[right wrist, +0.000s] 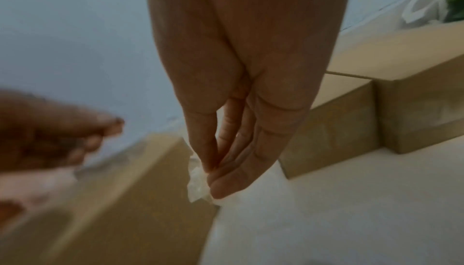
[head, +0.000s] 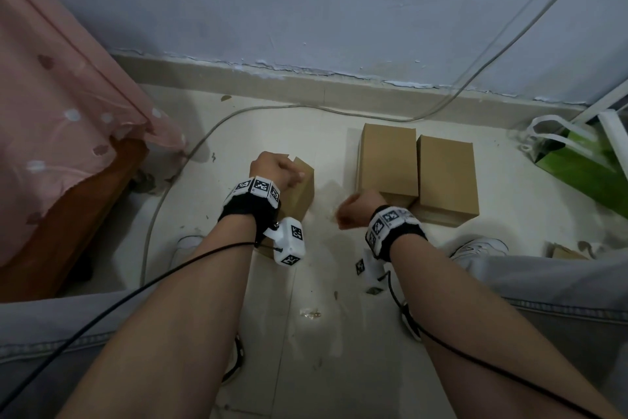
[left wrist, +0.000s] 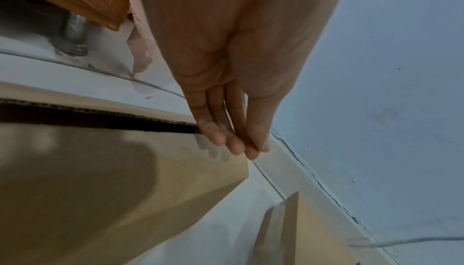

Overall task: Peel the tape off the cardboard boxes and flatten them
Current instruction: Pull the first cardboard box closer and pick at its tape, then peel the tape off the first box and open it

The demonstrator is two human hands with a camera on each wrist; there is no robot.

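A small brown cardboard box (head: 304, 192) (left wrist: 125, 170) (right wrist: 138, 180) stands on the floor between my knees. My left hand (head: 275, 170) (left wrist: 241, 148) rests on its far top edge with fingers straight and bunched, the tips pressing the glossy top beside a flap gap. My right hand (head: 353, 209) (right wrist: 213, 174) hovers just right of this box. Its thumb and fingers pinch a crumpled strip of clear tape (right wrist: 197, 182) at the box's corner. Two more closed boxes (head: 387, 157) (head: 445, 174) stand side by side to the right.
A pink cloth (head: 68, 96) hangs over furniture on the left. A grey cable (head: 204, 140) loops across the floor and up the wall. A green bag (head: 584, 160) lies far right. A clear tape scrap (head: 311, 313) lies between my legs, and a cardboard piece (head: 564, 252) near my right shoe.
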